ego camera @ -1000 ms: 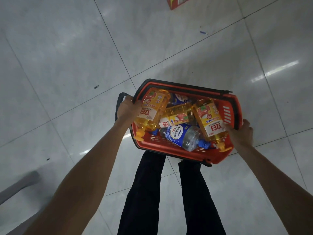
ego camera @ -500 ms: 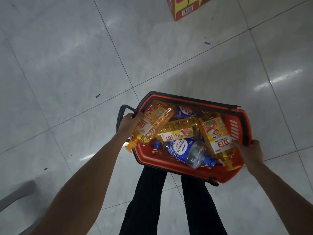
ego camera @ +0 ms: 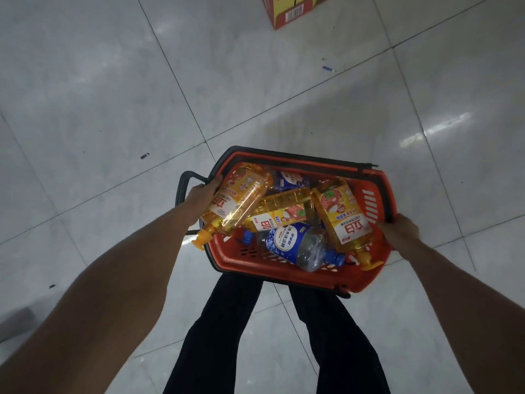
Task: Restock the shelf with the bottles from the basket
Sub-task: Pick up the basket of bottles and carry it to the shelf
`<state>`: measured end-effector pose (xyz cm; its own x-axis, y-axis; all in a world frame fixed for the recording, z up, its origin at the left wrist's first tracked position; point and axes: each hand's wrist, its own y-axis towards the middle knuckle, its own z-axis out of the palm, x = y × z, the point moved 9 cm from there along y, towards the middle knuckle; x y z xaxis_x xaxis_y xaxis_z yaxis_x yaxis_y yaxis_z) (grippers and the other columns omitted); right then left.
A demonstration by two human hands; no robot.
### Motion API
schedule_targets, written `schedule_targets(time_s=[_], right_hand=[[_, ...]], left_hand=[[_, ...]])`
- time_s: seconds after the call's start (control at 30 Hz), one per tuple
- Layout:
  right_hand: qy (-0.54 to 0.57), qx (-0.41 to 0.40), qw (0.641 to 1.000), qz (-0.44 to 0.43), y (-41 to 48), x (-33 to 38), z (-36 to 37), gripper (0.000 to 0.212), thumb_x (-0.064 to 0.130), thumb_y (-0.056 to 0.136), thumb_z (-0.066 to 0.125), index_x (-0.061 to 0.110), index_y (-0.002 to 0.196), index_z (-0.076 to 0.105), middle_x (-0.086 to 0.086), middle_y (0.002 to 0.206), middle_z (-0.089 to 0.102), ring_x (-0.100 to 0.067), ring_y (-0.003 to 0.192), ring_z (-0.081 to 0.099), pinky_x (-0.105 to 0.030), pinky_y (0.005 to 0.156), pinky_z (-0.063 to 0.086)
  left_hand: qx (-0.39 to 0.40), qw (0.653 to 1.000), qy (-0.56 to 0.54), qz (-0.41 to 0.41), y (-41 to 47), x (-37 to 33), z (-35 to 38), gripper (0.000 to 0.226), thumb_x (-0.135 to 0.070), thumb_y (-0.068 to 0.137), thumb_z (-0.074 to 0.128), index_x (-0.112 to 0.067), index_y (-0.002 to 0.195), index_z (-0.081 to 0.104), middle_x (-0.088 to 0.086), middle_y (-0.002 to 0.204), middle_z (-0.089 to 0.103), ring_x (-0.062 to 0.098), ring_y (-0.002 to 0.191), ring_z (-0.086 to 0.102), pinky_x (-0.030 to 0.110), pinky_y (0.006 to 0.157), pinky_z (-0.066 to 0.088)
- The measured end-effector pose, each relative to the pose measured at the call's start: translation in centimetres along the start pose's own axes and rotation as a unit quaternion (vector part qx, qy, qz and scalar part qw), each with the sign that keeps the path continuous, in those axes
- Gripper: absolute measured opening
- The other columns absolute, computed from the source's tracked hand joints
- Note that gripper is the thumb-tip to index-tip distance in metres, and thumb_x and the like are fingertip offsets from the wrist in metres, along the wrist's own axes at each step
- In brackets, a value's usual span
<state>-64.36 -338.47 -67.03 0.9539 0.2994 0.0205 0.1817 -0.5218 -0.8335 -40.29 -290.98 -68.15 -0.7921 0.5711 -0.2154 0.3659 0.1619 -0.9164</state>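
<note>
Seen from above, two bare arms reach down to a red shopping basket (ego camera: 257, 260) held over the floor. The left hand (ego camera: 200, 199) curls its fingers over the basket's left rim, next to a black carry handle (ego camera: 181, 186) that has folded outward. The right hand (ego camera: 399, 233) grips the opposite rim, so the hands are well apart with the basket between them.

The bottles lie on their sides in a loose heap inside the basket. Three are yellow bottles: the left yellow bottle (ego camera: 238, 200) rests against the left hand with its cap poking out past the rim, the middle yellow bottle (ego camera: 284, 211) lies across the centre, and the right yellow bottle (ego camera: 343, 220) lies near the right hand. A clear bottle with a blue label (ego camera: 295, 245) lies in front, and a second blue-labelled bottle (ego camera: 292, 180) shows at the back.

Below the basket are legs in dark trousers (ego camera: 227, 336). The floor (ego camera: 113, 81) is glossy pale tile. A red and yellow carton (ego camera: 289, 9) sits at the top edge.
</note>
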Motion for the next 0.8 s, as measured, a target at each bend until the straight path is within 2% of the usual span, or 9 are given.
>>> schedule_targets(time_s=[0.2,0.3,0.37,0.43,0.5,0.53,0.7,0.73,0.8], right_hand=[[-0.05,-0.002,0.998,-0.032,-6.5,2.7,-3.5,0.042,0.05,0.094,0.066,0.013,0.113,0.062,-0.006,0.088,0.067,-0.024,0.072,0.066,-0.036,0.069,0.059],[-0.08,-0.002,0.995,-0.052,-12.5,5.7,-7.0,0.042,0.054,0.092,0.066,0.016,0.108,0.063,-0.001,0.081,0.067,-0.017,0.063,0.063,-0.027,0.057,0.052],[-0.099,-0.004,0.992,-0.073,-17.5,8.2,-9.8,0.042,0.055,0.093,0.064,0.015,0.105,0.064,0.0,0.078,0.067,-0.016,0.061,0.063,-0.023,0.052,0.047],[-0.123,-0.011,0.988,-0.098,-23.2,10.8,-12.4,0.04,0.052,0.095,0.062,0.013,0.104,0.065,0.0,0.075,0.067,-0.016,0.06,0.064,-0.022,0.049,0.043],[-0.139,-0.026,0.982,-0.124,-28.6,13.7,-14.7,0.039,0.051,0.097,0.059,0.013,0.101,0.065,-0.001,0.075,0.069,-0.018,0.06,0.066,-0.023,0.05,0.045],[-0.147,-0.029,0.979,-0.137,-31.2,15.3,-15.4,0.039,0.052,0.097,0.058,0.014,0.098,0.065,-0.002,0.075,0.07,-0.019,0.061,0.067,-0.025,0.053,0.048],[-0.18,-0.024,0.962,-0.204,-42.0,24.0,-16.7,0.034,0.056,0.094,0.061,0.021,0.096,0.061,-0.002,0.081,0.07,-0.022,0.069,0.069,-0.036,0.069,0.057],[-0.192,-0.027,0.957,-0.218,-43.5,25.8,-16.5,0.035,0.056,0.094,0.06,0.022,0.097,0.062,-0.001,0.082,0.07,-0.022,0.069,0.069,-0.035,0.069,0.057],[-0.224,-0.03,0.944,-0.24,-45.7,29.1,-15.5,0.038,0.057,0.094,0.059,0.02,0.099,0.065,-0.001,0.081,0.07,-0.021,0.068,0.068,-0.034,0.068,0.056]], left_hand=[[0.0,1.0,-0.018,-0.024,-6.7,2.4,-4.3,0.068,-0.071,0.09,0.059,-0.009,0.113,0.07,0.013,0.096,0.078,0.032,0.09,0.076,0.041,0.086,0.061],[-0.003,0.999,-0.033,-0.036,-12.9,3.0,-8.5,0.07,-0.074,0.089,0.059,-0.008,0.108,0.072,0.013,0.092,0.078,0.032,0.087,0.076,0.038,0.082,0.061],[-0.013,0.998,-0.046,-0.039,-17.5,3.7,-12.1,0.08,-0.082,0.082,0.059,-0.008,0.11,0.074,0.012,0.092,0.079,0.031,0.086,0.077,0.041,0.087,0.062],[-0.037,0.998,-0.04,-0.036,-22.5,4.5,-15.6,0.083,-0.085,0.083,0.052,-0.008,0.107,0.074,0.011,0.089,0.078,0.029,0.084,0.075,0.039,0.08,0.061],[-0.075,0.996,-0.028,-0.028,-26.9,5.3,-19.4,0.079,-0.082,0.091,0.043,-0.009,0.105,0.071,0.008,0.085,0.074,0.025,0.079,0.07,0.032,0.065,0.052],[-0.093,0.995,-0.024,-0.03,-28.8,6.0,-21.4,0.077,-0.081,0.092,0.041,-0.011,0.106,0.069,0.007,0.084,0.071,0.024,0.078,0.068,0.031,0.063,0.048],[-0.125,0.988,-0.066,-0.064,-35.4,9.9,-29.6,0.096,-0.087,0.086,0.042,-0.001,0.121,0.065,0.022,0.11,0.071,0.039,0.101,0.068,0.044,0.094,0.055],[-0.124,0.986,-0.09,-0.068,-36.4,10.6,-30.8,0.092,-0.085,0.087,0.045,-0.001,0.123,0.064,0.023,0.112,0.07,0.04,0.103,0.068,0.044,0.095,0.055],[-0.121,0.984,-0.115,-0.057,-38.7,12.0,-32.9,0.079,-0.076,0.092,0.05,-0.003,0.118,0.066,0.017,0.1,0.07,0.036,0.094,0.068,0.041,0.083,0.056]])
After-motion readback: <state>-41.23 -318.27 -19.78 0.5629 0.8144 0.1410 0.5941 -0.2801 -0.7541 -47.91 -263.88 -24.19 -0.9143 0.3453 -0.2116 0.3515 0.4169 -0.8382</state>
